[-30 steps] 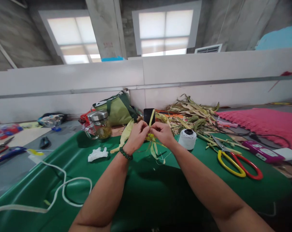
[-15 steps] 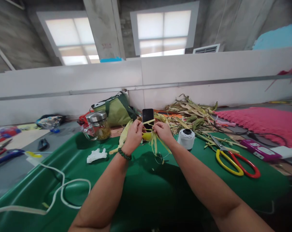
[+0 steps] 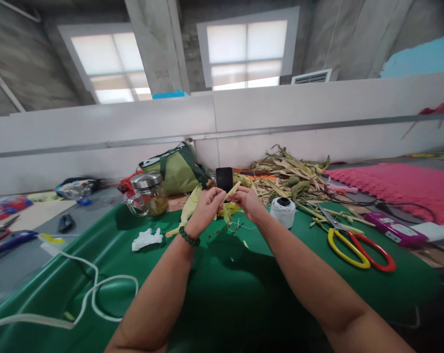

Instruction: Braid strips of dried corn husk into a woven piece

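Above the green mat [image 3: 222, 289], my left hand [image 3: 208, 206] pinches a pale yellow-green corn husk strip [image 3: 232, 191]. My right hand [image 3: 248, 201] meets it from the other side, its fingers closed on the same husk piece. A short bit of husk [image 3: 227, 215] hangs below the fingers, with a thin thread [image 3: 240, 225] curling beside it. Beyond the hands stands a dark phone [image 3: 224, 179]. Left of my left hand lies a larger husk bundle [image 3: 188, 208]. A white thread spool [image 3: 283, 212] stands right of my right hand.
Scissors [image 3: 357, 245] with yellow and red handles lie at right. A heap of dried husks [image 3: 288, 169] is at the back. At left are a glass jar [image 3: 150, 196], a crumpled white tissue [image 3: 147, 239] and a white cable [image 3: 93, 289]. A green bag [image 3: 180, 169] leans behind.
The spread husk strips between my hands now appear as one narrow piece tilted upward. My hands have come slightly closer together, and the long strands under my right hand no longer show.
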The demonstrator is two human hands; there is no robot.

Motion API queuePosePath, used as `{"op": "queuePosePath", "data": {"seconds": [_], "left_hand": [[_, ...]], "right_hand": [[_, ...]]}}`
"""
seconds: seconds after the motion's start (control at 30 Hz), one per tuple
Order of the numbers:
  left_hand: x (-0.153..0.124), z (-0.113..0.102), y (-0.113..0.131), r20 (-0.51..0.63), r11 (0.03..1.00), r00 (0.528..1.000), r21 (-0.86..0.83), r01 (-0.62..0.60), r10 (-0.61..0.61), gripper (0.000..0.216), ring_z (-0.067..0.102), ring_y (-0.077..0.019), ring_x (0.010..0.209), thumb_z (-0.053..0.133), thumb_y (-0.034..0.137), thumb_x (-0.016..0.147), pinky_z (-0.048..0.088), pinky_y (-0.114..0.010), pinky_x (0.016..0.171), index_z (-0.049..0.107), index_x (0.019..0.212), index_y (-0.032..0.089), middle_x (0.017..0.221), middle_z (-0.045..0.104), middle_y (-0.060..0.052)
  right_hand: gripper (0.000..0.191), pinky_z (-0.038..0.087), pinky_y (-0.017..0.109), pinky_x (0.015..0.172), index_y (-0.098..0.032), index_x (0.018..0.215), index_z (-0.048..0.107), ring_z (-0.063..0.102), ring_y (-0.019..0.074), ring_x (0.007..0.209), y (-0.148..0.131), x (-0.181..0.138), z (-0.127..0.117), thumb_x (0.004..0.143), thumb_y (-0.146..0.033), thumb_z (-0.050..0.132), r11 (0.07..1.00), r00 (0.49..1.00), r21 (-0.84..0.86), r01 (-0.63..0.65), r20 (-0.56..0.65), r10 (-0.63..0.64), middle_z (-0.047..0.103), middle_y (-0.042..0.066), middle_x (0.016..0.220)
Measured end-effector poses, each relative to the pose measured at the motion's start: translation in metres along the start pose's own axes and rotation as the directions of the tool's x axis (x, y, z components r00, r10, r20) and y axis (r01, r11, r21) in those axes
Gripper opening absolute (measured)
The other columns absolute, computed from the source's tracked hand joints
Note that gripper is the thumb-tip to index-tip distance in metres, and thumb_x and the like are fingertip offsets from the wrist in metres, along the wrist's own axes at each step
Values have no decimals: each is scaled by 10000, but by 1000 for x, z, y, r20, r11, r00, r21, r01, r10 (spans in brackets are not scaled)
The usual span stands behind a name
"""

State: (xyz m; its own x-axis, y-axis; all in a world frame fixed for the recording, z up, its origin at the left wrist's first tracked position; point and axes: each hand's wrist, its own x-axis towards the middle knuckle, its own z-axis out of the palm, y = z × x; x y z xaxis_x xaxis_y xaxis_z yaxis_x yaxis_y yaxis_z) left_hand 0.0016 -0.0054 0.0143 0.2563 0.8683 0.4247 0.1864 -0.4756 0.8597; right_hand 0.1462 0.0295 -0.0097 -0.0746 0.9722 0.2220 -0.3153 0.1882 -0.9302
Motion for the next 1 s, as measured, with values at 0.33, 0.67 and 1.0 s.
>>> {"op": "queuePosePath", "data": {"seconds": [0.33,0.67,1.0], "left_hand": [[0,-3,1,-69,939,996,-344,30,-57,363,476,-83,561,636,478,788,444,-203,568,490,642,178,600,512,38],[7,-6,-5,-143,822,959,-556,127,-245,409,661,-193,931,620,536,795,503,-294,775,607,1013,189,933,707,-73],[2,4,-10,-13,978,996,193,-79,84,220,558,-162,703,586,360,799,447,-286,664,623,682,179,699,624,-13]], "right_hand": [[121,366,143,408,-179,605,458,410,43,391,-7,1,-9,601,-88,539,910,976,376,-175,187,111,580,-33,547],[164,526,157,516,-194,650,450,575,76,485,-10,-2,-11,719,-50,485,733,969,642,-226,225,102,631,-15,595],[164,532,177,518,-187,608,497,619,98,498,-12,-5,-4,712,-61,487,856,992,515,-49,122,-17,686,5,602]]}}
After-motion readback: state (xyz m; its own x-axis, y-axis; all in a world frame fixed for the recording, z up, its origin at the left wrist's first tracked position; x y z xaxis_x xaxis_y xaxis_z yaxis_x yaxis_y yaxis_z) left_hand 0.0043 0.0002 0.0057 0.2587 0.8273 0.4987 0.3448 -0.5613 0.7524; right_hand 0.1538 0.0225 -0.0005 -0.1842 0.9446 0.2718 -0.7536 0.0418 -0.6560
